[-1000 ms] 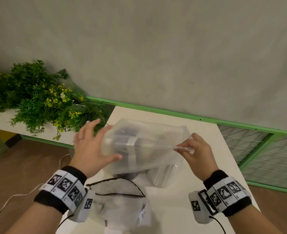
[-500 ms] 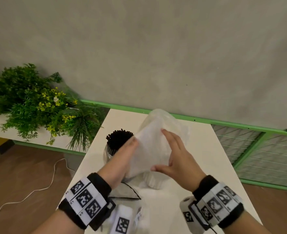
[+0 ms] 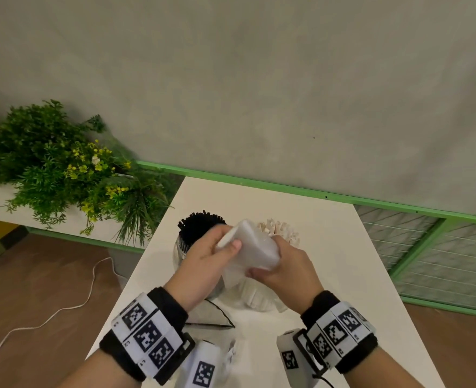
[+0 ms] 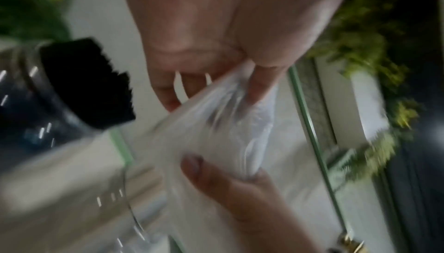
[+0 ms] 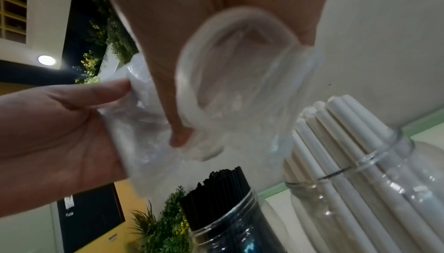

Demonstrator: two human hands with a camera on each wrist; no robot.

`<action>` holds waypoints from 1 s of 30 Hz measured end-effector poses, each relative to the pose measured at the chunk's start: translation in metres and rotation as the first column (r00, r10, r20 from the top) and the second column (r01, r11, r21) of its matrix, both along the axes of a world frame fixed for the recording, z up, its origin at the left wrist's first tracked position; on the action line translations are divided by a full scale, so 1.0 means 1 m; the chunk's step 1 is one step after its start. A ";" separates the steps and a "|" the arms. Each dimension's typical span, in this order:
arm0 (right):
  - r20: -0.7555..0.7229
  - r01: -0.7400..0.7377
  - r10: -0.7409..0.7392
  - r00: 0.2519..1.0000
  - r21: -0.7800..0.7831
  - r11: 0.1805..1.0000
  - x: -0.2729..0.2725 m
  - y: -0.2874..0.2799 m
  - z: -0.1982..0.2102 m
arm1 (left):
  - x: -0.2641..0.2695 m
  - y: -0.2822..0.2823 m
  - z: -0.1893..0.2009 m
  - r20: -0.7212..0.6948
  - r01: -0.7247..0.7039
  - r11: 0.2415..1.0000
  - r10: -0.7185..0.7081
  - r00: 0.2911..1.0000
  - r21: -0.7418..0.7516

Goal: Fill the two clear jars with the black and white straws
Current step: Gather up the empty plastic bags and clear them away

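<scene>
Two clear jars stand on the white table (image 3: 329, 261). The left jar (image 3: 180, 247) is packed with black straws (image 3: 201, 222) (image 5: 223, 186). The right jar (image 3: 256, 299) (image 5: 396, 190) holds white straws (image 3: 280, 229) (image 5: 348, 143). Just above and in front of them both hands hold an empty clear plastic bag (image 3: 255, 247) (image 4: 216, 133) (image 5: 235, 86), folded into a small bundle. My left hand (image 3: 203, 261) (image 4: 211, 93) pinches its left end. My right hand (image 3: 284, 267) (image 5: 182, 137) grips it from the right and below.
A black-edged clear wrapper (image 3: 211, 317) lies on the table near my wrists. A leafy plant (image 3: 54, 169) sits on a ledge to the left. Behind the table a green rail (image 3: 287, 189) runs along the grey wall, and a wire mesh fence (image 3: 441, 247) stands on the right. A white cable (image 3: 63, 306) crosses the floor.
The bag was spread wide between my hands; they have since come together and folded it small. Both jars, hidden behind it before, now show.
</scene>
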State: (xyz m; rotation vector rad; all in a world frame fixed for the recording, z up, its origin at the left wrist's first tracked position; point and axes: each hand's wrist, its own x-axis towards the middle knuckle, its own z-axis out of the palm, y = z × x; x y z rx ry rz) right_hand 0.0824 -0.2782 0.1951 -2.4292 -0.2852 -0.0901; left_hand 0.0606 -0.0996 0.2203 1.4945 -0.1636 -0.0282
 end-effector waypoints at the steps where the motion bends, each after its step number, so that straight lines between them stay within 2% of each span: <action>1: 0.006 -0.016 0.017 1.000 -0.098 0.995 0.000 -0.001 0.003 | 0.002 0.005 -0.002 0.100 -0.044 0.988 0.030 0.995 0.149; 3: 0.035 -0.078 0.093 0.995 -0.309 0.948 -0.002 0.000 0.009 | 0.007 0.013 -0.003 0.241 -0.059 0.874 -0.067 0.968 0.482; 5: 0.060 -0.125 0.165 0.985 -0.418 0.900 -0.001 0.002 0.011 | 0.012 0.016 0.000 0.219 0.015 0.720 -0.230 0.948 0.694; 6: 0.067 -0.138 0.181 0.981 -0.409 0.902 0.000 0.002 0.011 | 0.014 0.018 0.001 0.184 0.048 0.698 -0.254 0.949 0.714; 7: 0.069 -0.151 0.185 0.980 -0.342 0.927 0.000 0.001 0.011 | 0.016 0.018 0.002 0.176 0.055 0.708 -0.249 0.952 0.704; 9: 0.011 -0.183 0.186 0.982 -0.143 0.973 0.002 -0.003 0.008 | 0.017 0.017 0.001 0.255 0.000 0.740 -0.232 0.939 0.672; 11: -0.082 -0.217 0.213 0.974 -0.046 0.975 0.003 -0.005 0.003 | 0.015 0.014 0.000 0.366 -0.073 0.742 -0.241 0.899 0.666; 13: -0.157 -0.232 0.239 0.958 0.061 0.971 0.002 -0.008 0.002 | 0.013 0.012 0.001 0.425 -0.099 0.766 -0.240 0.873 0.635; 15: -0.169 -0.219 0.264 0.949 0.244 0.945 0.000 -0.011 0.008 | 0.015 0.015 -0.001 0.446 -0.119 0.820 -0.177 0.877 0.560; 18: -0.104 -0.202 0.280 0.954 0.466 0.861 -0.006 -0.012 0.021 | 0.021 0.019 -0.010 0.328 -0.133 0.892 -0.018 0.944 0.432; 20: -0.071 -0.204 0.290 0.954 0.558 0.805 -0.008 -0.006 0.026 | 0.021 0.013 -0.018 0.270 -0.151 0.879 0.026 0.962 0.453; 22: -0.043 -0.185 0.266 0.963 0.613 0.768 -0.008 -0.002 0.024 | 0.016 0.006 -0.025 0.241 -0.091 0.864 -0.036 0.970 0.495; 24: -0.012 -0.154 0.204 0.979 0.617 0.772 -0.007 0.000 0.021 | 0.009 -0.001 -0.026 0.117 0.073 0.918 -0.128 0.985 0.390; 27: 0.101 -0.128 0.091 0.991 0.468 0.874 -0.006 0.005 0.018 | -0.002 -0.014 -0.015 -0.201 0.201 0.980 -0.197 0.960 -0.001; 28: 0.159 -0.111 0.047 0.986 0.419 0.901 -0.006 0.009 0.016 | -0.005 -0.017 -0.012 -0.248 0.205 0.974 -0.222 0.943 -0.094; 30: 0.273 -0.074 -0.034 0.961 0.376 0.924 -0.009 0.019 0.011 | -0.012 -0.022 -0.005 -0.243 0.241 0.957 -0.275 0.930 -0.163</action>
